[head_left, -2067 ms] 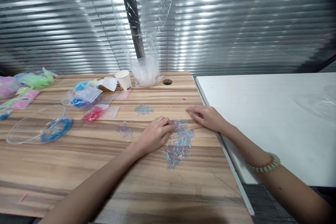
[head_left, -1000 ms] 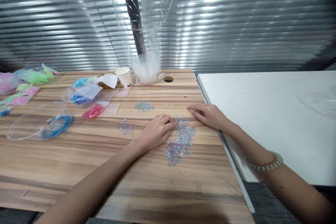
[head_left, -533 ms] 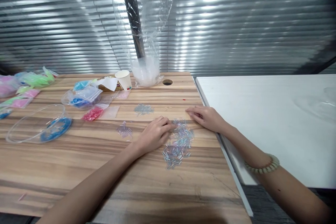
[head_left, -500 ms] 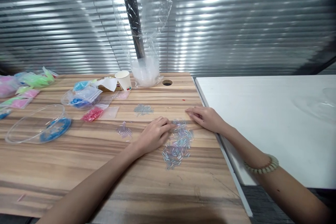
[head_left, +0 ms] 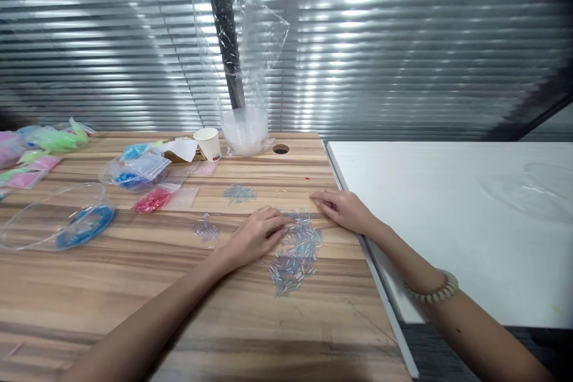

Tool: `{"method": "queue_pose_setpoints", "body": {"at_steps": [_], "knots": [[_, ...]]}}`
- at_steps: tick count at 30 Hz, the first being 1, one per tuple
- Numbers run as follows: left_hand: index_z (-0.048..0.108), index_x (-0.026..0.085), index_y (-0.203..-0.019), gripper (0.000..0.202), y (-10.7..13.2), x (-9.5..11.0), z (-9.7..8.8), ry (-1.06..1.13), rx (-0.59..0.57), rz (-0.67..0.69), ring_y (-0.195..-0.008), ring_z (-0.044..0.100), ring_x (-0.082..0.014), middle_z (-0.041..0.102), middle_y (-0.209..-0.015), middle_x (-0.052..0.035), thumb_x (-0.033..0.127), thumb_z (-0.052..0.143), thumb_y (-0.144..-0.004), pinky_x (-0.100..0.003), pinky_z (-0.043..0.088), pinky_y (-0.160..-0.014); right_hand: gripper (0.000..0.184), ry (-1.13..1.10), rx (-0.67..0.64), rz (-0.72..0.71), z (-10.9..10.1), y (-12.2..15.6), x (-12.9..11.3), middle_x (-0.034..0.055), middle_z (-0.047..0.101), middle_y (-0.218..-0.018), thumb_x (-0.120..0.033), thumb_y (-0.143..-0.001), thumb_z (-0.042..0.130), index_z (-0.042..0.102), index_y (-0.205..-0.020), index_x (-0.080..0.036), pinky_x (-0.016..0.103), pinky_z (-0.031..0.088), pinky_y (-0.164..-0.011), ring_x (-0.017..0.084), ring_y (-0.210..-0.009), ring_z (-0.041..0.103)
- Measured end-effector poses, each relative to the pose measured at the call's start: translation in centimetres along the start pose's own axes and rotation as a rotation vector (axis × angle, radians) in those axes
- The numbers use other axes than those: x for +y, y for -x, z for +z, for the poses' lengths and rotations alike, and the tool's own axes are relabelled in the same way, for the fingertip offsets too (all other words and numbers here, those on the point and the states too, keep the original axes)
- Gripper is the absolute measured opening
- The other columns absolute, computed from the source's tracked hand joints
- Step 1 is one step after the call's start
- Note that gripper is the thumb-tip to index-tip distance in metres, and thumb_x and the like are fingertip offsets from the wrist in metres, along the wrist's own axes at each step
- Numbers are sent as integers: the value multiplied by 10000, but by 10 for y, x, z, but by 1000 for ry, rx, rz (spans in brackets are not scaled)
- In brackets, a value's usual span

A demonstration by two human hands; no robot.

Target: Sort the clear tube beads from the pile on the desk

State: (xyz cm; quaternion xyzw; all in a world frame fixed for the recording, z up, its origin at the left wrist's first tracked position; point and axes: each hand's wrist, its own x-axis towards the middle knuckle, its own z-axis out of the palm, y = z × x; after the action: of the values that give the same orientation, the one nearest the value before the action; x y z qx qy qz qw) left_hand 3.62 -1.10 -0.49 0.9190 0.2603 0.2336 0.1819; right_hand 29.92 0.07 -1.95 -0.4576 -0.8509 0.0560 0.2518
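A loose pile of shiny, clear bugle beads [head_left: 301, 250] lies spread on the wooden table. My left hand [head_left: 257, 233] rests at its left side, index finger stretched onto the upper beads and thumb apart. My right hand [head_left: 342, 209] lies at the table's right edge, just beyond the pile's upper right, its fingers extended and nothing visible in them. Left of my left hand is a small heap of purplish beads [head_left: 206, 228]. Farther back sits a heap of pale grey-blue beads [head_left: 240, 193].
Bags of red beads [head_left: 152, 200] and blue beads [head_left: 129, 179], a clear round lid with blue content [head_left: 87, 227], and a paper cup [head_left: 208, 143] stand left. A bagged stack of plastic containers [head_left: 245, 129] is at the back. A white table [head_left: 447, 191] adjoins on the right.
The camera view has shifted slightly, so everything appears a little lower and farther left. Against the beads, both hands stay nearly where they were.
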Motion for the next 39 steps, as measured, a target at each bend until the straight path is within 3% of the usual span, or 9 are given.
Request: {"method": "queue_pose_setpoints", "body": {"at_steps": [8,25,39], "knots": [[616,166,-1067,213,0,-5,4,65,54,1,-857,572,-159,640,-908,-62,166,477,-904,-294,471,-769,254,-6,1,-21,2,0,2,31,667,-1074,-190,-894,444,624,-1073,-213,356,510,-836,195,-968,620],[630,167,-1057,202,1,-8,5,120,59,-48,-889,602,-151,669,-975,-56,139,550,-873,-280,474,-803,245,-6,4,-50,-1,-1,1,45,672,-1035,-189,-898,433,627,-1046,-210,341,518,-766,194,-906,631],[630,174,-1059,205,1,-10,7,115,41,-15,-869,582,-147,651,-932,-54,154,498,-903,-277,470,-784,258,-14,16,-45,-1,-1,0,41,673,-1055,-172,-892,442,626,-1066,-222,363,524,-807,200,-949,632]]}}
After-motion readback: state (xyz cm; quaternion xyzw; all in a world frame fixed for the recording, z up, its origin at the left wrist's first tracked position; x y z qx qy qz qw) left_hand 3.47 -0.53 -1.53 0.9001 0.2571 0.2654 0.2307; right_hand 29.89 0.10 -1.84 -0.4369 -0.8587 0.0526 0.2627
